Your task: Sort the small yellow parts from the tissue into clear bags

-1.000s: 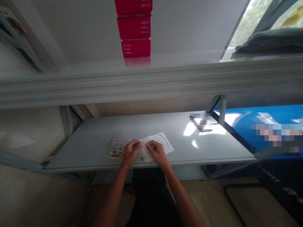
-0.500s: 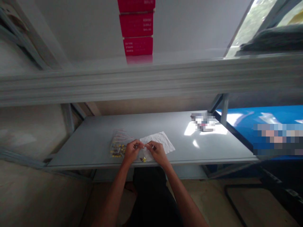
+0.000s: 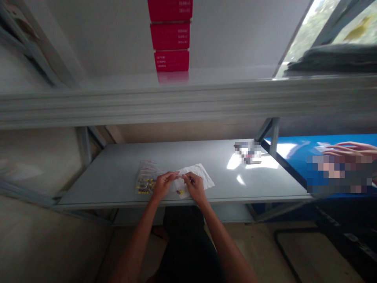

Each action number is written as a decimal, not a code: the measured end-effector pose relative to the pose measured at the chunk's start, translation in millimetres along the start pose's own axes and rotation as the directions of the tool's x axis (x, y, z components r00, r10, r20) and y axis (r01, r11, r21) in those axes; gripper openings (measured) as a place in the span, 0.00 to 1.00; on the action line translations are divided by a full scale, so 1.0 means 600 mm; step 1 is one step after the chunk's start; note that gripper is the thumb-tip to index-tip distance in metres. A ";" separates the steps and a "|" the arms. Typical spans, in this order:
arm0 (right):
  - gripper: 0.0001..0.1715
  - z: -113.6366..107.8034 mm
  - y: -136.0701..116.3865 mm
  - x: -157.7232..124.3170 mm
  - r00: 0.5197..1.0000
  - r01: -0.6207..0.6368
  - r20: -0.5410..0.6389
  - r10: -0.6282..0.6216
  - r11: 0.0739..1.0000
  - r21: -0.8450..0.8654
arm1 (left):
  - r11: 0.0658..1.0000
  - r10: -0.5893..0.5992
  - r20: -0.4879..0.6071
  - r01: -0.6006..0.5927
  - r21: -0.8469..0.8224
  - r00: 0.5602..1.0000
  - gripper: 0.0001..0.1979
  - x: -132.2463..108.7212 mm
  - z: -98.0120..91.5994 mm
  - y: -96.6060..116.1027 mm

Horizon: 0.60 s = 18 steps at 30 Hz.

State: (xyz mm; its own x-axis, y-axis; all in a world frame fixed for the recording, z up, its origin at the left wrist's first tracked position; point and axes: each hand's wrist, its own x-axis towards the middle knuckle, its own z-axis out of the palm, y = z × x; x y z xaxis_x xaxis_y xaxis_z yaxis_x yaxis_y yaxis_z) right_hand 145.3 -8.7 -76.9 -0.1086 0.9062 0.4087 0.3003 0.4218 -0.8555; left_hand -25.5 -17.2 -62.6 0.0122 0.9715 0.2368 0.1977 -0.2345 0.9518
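1. L hand point(image 3: 165, 185): fingers curled inward, tips pinched toward R hand, low over inner edge of white sheet. Can't tell if anything's held, too small.
2. R hand point(image 3: 194, 188): fingers also curled and nearly closed, tips point(image 3: 185, 177) on or just above the sheet. Small dark bit may show by fingers; can't tell what.
3. White sheet point(image 3: 198, 177), prob. paper or film bag: lies flat on shelf point(image 3: 112, 184), w/ long axis angled from hands toward back R.
4. Stack of clear bags point(image 3: 146, 181) just L of L hand: fanned, long axis runs front to back, yellow-and-metal parts at front end, plain ends toward back.
5. Loose yellow part point(image 3: 180, 192): on shelf btwn hands' wrists, just below the sheet edge. Orientation unclear.
6. Further R on shelf: blurred item point(image 3: 247, 152), unreadable.
7. Far R: another person's hand point(image 3: 350, 148) over blue surface point(image 3: 294, 146), well apart.
8. Upper shelf: red boxes point(image 3: 171, 36) in a row, front to back.
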 end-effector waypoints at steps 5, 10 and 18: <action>0.26 0.001 -0.001 0.001 0.999 0.005 0.046 -0.005 1.000 0.010 | 1.000 0.001 -0.007 -0.001 0.001 1.000 0.24 0.013 -0.016 0.015; 0.22 0.005 0.004 0.000 0.997 0.005 0.078 -0.003 1.000 -0.020 | 0.996 -0.075 -0.073 0.070 -0.064 0.995 0.23 0.032 -0.059 0.023; 0.19 0.010 0.012 -0.001 0.996 -0.028 0.083 0.034 0.997 -0.068 | 0.953 -0.214 -0.179 0.165 -0.255 0.960 0.29 0.022 -0.156 0.074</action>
State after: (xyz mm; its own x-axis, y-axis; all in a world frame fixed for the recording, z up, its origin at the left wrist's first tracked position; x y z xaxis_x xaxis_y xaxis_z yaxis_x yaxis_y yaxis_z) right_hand 141.7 -6.1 -85.4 -0.1772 0.9192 0.3518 0.3671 0.3934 -0.8429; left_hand -108.5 -18.3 1.2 -0.2062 0.9768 0.0583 -0.0596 -0.0720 0.9956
